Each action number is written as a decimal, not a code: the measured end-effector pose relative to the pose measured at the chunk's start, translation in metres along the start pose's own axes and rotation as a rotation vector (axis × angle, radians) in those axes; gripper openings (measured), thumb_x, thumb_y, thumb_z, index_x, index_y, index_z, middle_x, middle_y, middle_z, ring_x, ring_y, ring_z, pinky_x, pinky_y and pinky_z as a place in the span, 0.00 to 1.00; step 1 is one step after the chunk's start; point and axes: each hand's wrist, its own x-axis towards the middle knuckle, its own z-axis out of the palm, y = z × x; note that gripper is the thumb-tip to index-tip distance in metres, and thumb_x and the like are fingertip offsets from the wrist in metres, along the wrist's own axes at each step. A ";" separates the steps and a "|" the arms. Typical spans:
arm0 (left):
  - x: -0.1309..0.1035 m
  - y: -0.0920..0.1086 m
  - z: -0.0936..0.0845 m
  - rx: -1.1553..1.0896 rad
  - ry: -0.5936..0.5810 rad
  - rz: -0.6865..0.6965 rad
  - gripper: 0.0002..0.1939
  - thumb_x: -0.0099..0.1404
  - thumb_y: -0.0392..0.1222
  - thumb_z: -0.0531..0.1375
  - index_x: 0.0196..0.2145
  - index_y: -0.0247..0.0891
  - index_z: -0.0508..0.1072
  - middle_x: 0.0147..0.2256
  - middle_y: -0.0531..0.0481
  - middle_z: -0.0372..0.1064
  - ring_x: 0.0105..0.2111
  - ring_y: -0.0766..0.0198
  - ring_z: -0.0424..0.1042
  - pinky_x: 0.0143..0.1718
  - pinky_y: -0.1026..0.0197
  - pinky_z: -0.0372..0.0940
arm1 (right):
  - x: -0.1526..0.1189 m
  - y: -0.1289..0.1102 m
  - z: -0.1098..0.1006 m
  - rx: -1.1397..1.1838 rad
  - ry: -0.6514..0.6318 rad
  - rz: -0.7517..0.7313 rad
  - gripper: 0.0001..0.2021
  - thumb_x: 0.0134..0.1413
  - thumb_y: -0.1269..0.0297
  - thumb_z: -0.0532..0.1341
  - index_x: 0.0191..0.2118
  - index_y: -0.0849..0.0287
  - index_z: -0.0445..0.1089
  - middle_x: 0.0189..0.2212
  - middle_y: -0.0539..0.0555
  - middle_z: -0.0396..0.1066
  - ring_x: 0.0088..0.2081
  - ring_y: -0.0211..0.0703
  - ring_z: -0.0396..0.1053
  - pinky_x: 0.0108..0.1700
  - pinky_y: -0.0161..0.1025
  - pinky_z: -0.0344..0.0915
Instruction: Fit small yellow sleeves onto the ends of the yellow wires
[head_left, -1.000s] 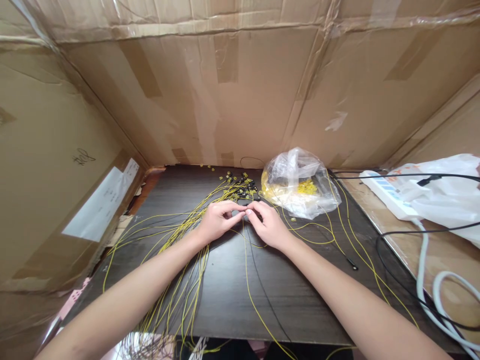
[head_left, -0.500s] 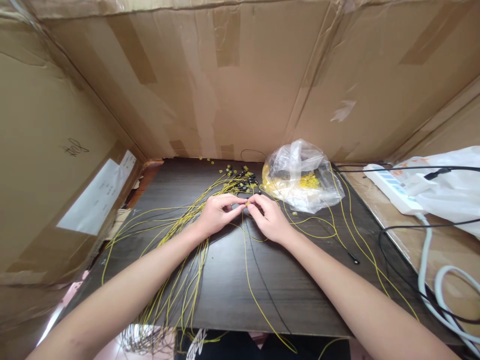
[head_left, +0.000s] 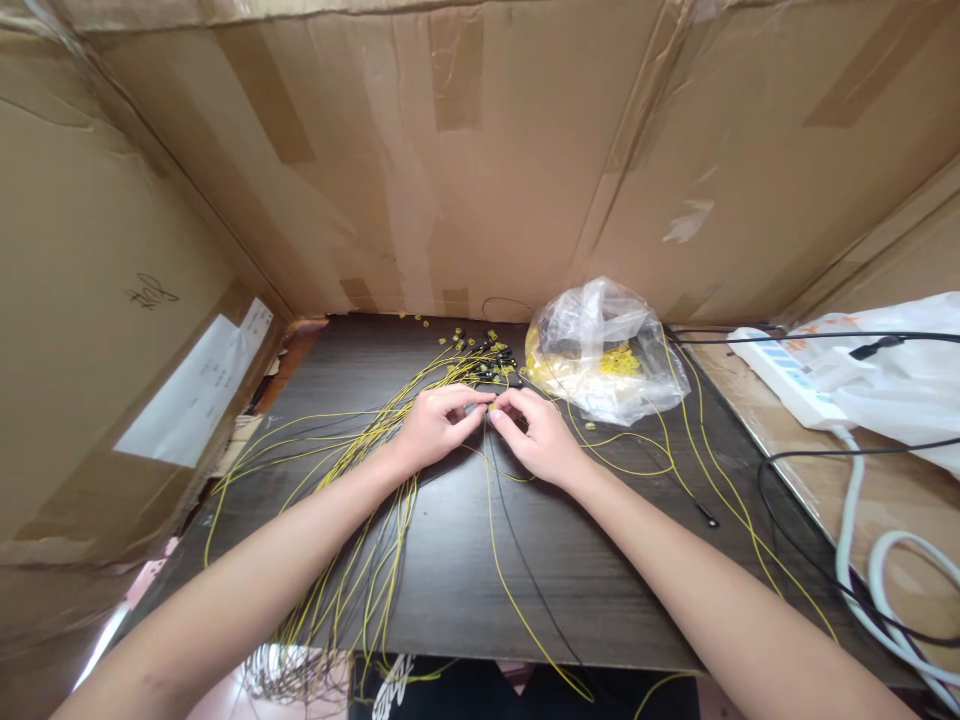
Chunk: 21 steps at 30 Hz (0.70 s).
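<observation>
My left hand (head_left: 435,425) and my right hand (head_left: 538,436) meet fingertip to fingertip above the middle of the dark table. Both are pinched closed. At my right thumb and forefinger shows a small yellow plastic piece (head_left: 492,407). From between the fingertips a thin yellow wire (head_left: 491,520) hangs down towards the front edge, beside a dark line across the tabletop. My left fingers close at this wire's upper end, which they mostly hide. Behind the hands lies a heap of black wire ends (head_left: 487,370) with yellow pieces among them.
A bundle of yellow wires (head_left: 360,430) runs left and over the front edge. A clear plastic bag (head_left: 600,350) of yellow pieces stands behind my right hand. One wire's black end (head_left: 707,516) lies right. A white power strip (head_left: 787,378) and cardboard walls (head_left: 510,180) surround the table.
My fingertips have shifted slightly, and a little more of the small yellow piece shows at my right thumb. Wires, heap and bag stay in place.
</observation>
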 end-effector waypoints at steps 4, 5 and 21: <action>0.000 -0.001 0.000 -0.014 -0.002 -0.002 0.09 0.69 0.35 0.62 0.44 0.36 0.82 0.37 0.46 0.80 0.26 0.69 0.71 0.28 0.67 0.65 | 0.000 0.001 0.000 -0.003 -0.002 0.009 0.06 0.64 0.66 0.58 0.35 0.56 0.70 0.31 0.52 0.70 0.35 0.44 0.67 0.39 0.40 0.63; 0.000 0.000 0.000 -0.012 -0.006 -0.002 0.09 0.69 0.35 0.62 0.44 0.36 0.82 0.37 0.46 0.80 0.26 0.69 0.71 0.28 0.66 0.65 | -0.001 0.001 0.000 -0.004 -0.003 0.012 0.06 0.64 0.66 0.58 0.35 0.56 0.70 0.31 0.52 0.70 0.35 0.44 0.68 0.40 0.40 0.63; 0.001 0.004 -0.002 0.030 -0.028 0.016 0.08 0.68 0.34 0.61 0.43 0.36 0.80 0.35 0.49 0.78 0.24 0.71 0.68 0.29 0.67 0.66 | 0.000 0.000 -0.001 -0.047 -0.011 0.038 0.10 0.65 0.67 0.56 0.32 0.56 0.72 0.29 0.52 0.72 0.35 0.45 0.67 0.39 0.40 0.60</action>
